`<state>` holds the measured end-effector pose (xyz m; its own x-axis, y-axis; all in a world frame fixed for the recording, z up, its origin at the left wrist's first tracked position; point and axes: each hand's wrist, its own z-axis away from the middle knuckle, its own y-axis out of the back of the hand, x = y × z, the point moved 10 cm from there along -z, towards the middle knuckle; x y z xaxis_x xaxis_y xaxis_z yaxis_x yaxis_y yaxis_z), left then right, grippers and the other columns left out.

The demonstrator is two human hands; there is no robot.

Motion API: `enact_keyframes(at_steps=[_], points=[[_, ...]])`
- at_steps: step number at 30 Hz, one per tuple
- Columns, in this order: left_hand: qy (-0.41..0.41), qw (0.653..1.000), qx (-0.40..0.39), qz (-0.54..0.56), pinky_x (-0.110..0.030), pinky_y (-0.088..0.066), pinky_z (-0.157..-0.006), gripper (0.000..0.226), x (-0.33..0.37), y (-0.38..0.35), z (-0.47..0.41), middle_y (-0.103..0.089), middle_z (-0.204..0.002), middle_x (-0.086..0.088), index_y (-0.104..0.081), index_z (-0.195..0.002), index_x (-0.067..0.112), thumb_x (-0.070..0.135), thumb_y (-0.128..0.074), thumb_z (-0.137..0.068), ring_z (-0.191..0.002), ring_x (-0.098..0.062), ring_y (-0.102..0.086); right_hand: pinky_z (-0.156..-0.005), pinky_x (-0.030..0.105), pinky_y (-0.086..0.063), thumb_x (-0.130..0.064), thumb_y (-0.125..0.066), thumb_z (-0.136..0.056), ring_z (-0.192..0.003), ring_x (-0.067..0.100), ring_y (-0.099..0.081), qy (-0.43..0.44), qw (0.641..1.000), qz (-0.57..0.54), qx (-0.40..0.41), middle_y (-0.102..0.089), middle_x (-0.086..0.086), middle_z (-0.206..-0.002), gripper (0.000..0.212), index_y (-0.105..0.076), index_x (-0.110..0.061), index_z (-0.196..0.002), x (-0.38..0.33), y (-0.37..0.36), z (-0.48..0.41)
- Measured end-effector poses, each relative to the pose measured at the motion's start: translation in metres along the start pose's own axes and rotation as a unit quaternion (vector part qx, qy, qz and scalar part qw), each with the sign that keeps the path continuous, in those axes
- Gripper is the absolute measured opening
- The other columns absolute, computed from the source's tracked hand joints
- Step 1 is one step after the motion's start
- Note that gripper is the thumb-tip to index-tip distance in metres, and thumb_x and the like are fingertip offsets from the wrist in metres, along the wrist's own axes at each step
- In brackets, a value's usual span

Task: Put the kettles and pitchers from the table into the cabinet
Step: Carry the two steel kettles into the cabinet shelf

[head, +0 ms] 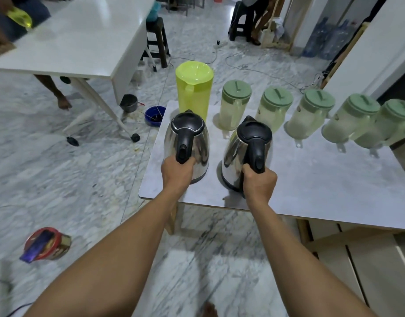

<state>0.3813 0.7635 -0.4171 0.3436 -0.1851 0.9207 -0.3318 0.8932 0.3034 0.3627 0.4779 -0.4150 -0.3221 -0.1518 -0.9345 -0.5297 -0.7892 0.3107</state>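
Table: bears all items.
Yellow pitcher: far corner; light plastic, likely take by side handle.
Five green-lidded pitchers: row behind the kettles; rightmost cut off by frame edge; contents unclear.
Left kettle, right kettle: steel, rigid, smooth; fill hidden.
Left hand, right hand: each wrapped tight around a kettle handle.
Cabinet: not clearly identifiable.

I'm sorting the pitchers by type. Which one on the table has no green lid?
The tall yellow pitcher at the far left end of the row, behind the left kettle. It is opaque yellow-green; the other five are pale and translucent, each with a green lid.
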Motion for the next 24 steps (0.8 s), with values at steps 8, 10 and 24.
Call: enact_keyframes(at_steps=[8,10,24], points=[[-0.044,0.999,-0.010,0.001,-0.033,-0.041,-0.054,0.024,0.040,0.013,0.018,-0.054,-0.060,-0.007,-0.048,-0.057,0.016,0.024,-0.064,-0.073,-0.059,-0.025,-0.053,-0.049,0.029,-0.033,-0.015,-0.071,-0.079,-0.052,0.023,-0.040,0.019,1.000,-0.009,0.009,-0.043,0.003,-0.053,0.035,-0.046,-0.011,-0.055,-0.027,0.018,0.011],[-0.065,0.998,-0.012,0.007,-0.034,-0.041,-0.054,0.023,0.059,0.019,0.025,-0.054,-0.059,-0.008,-0.048,-0.056,0.017,0.024,-0.063,-0.073,-0.059,-0.027,-0.054,-0.050,0.029,-0.033,-0.015,-0.071,-0.078,-0.054,0.025,-0.040,0.029,0.999,-0.019,0.015,-0.043,0.005,-0.054,0.033,-0.046,-0.009,-0.057,-0.045,0.029,0.018],[-0.226,0.965,-0.131,0.026,-0.035,-0.042,-0.056,0.024,0.221,0.025,0.071,-0.051,-0.054,-0.003,-0.052,-0.053,0.014,0.029,-0.064,-0.068,-0.059,-0.028,-0.050,-0.049,0.029,-0.037,-0.022,-0.072,-0.076,-0.061,0.023,-0.053,0.094,0.974,-0.058,0.196,-0.056,0.002,-0.062,0.020,-0.060,-0.009,-0.067,-0.172,0.148,0.093]])
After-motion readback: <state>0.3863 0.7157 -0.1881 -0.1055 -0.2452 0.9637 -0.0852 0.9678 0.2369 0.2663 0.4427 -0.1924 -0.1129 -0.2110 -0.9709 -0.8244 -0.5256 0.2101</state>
